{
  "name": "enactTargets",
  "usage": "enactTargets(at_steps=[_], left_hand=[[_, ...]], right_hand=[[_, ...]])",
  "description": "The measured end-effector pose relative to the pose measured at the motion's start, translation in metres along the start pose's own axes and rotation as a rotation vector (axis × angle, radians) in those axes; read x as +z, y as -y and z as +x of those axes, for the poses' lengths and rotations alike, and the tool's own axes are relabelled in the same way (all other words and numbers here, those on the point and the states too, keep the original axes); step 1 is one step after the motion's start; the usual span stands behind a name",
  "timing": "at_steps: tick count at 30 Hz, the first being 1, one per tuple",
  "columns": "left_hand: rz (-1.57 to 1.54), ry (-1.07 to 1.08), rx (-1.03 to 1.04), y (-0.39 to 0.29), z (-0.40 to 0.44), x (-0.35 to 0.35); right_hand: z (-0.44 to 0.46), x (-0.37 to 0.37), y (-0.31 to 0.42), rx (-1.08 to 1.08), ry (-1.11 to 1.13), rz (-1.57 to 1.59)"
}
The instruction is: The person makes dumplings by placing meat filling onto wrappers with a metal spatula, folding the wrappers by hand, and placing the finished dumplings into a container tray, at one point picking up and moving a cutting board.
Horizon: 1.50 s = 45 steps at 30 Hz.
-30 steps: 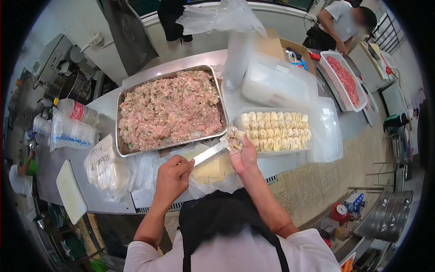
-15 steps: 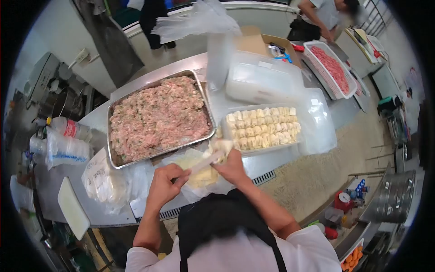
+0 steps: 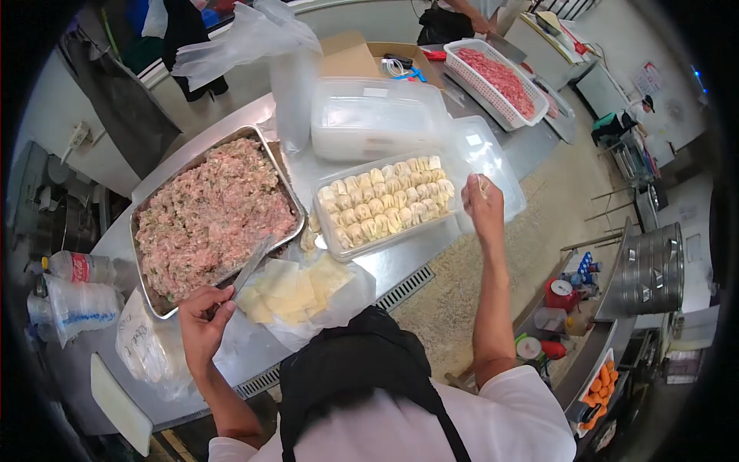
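Observation:
My left hand (image 3: pixel 203 314) is closed on the handle end of a flat spatula (image 3: pixel 252 264), whose blade points up over the edge of the meat tray. Ground meat flecked with green (image 3: pixel 208 215) fills that metal tray (image 3: pixel 295 202). Just right of the blade, thin yellow dough wrappers (image 3: pixel 296 289) lie loosely spread on clear plastic. Off the right end of a clear tub (image 3: pixel 348 252), my right hand (image 3: pixel 483 206) is closed, its fingers pinching a mostly hidden pale dumpling (image 3: pixel 483 183). Folded dumplings (image 3: pixel 385 202) stand in rows inside the tub.
Closed plastic tubs (image 3: pixel 377 115) sit behind, with a loose lid (image 3: pixel 493 165) at the right. Farther back are a cardboard box (image 3: pixel 350 58) and a white basket of meat (image 3: pixel 493 81). A bagged stack (image 3: pixel 150 346) and cutting board (image 3: pixel 119 404) lie left. Another person's hand (image 3: pixel 481 25) shows at top.
My hands have moved apart. The right has carried the filled wrapper away to the tub's right end, and the left has gone left with the spatula. The view has shifted right.

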State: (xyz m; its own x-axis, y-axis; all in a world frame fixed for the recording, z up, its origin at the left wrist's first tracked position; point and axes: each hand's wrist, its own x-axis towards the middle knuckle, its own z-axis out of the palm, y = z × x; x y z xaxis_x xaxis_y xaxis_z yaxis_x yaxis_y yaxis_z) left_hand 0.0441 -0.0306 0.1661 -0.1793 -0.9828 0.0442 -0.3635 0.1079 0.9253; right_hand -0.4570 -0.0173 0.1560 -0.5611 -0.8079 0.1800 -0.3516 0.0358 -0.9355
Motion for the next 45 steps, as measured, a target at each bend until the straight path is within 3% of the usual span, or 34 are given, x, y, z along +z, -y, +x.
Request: enactTargets(at_steps=[3,5,8,12,14,15,17,24,26,30,34,36,39,42,44,45], left_hand=[[-0.013,0.005,0.000,0.005,0.003,0.003],[0.010,0.002,0.014,0.007,0.004,0.004],[0.029,0.024,-0.003,0.004,0.004,0.006],[0.029,0.031,-0.021,0.006,0.002,0.008],[0.024,0.023,-0.036,0.008,0.001,0.007],[0.030,0.024,-0.035,0.008,0.000,0.006],[0.039,0.019,-0.041,0.012,-0.003,0.004],[0.038,0.016,-0.040,0.020,-0.004,0.010],[0.043,-0.001,-0.011,0.024,-0.006,0.006],[0.061,-0.074,-0.136,0.028,-0.010,0.003],[0.104,-0.153,-0.161,0.031,-0.013,0.007],[0.106,-0.142,-0.206,0.032,-0.015,0.009],[0.067,-0.145,-0.279,0.036,-0.020,0.009],[0.154,-0.155,-0.293,0.035,-0.023,0.003],[0.194,-0.176,-0.270,0.039,-0.023,-0.002],[0.228,-0.198,-0.249,0.039,-0.021,-0.005]], right_hand=[[0.020,-0.025,-0.018,0.137,0.125,-0.234],[0.029,-0.033,-0.050,-0.100,0.229,-0.563],[0.019,-0.015,-0.033,-0.283,0.267,-0.677],[0.018,0.004,-0.043,-0.227,0.230,-0.652],[0.019,0.009,-0.050,-0.035,0.297,-0.683],[0.020,0.010,-0.054,-0.038,0.303,-0.685],[0.019,0.012,-0.062,-0.010,0.281,-0.816],[0.020,0.008,-0.050,-0.062,0.352,-0.757],[0.003,0.016,-0.031,-0.198,0.174,-0.801],[-0.049,0.064,0.002,-0.186,0.217,-0.443],[-0.124,0.138,0.000,-0.340,0.783,-0.098],[-0.151,0.181,-0.006,-0.421,0.953,-0.012],[-0.178,0.236,-0.021,-0.454,1.015,-0.052],[-0.184,0.271,-0.023,-0.493,0.819,-0.150],[-0.178,0.289,-0.042,-0.569,0.866,-0.464],[-0.175,0.292,-0.045,-0.575,0.860,-0.461]])
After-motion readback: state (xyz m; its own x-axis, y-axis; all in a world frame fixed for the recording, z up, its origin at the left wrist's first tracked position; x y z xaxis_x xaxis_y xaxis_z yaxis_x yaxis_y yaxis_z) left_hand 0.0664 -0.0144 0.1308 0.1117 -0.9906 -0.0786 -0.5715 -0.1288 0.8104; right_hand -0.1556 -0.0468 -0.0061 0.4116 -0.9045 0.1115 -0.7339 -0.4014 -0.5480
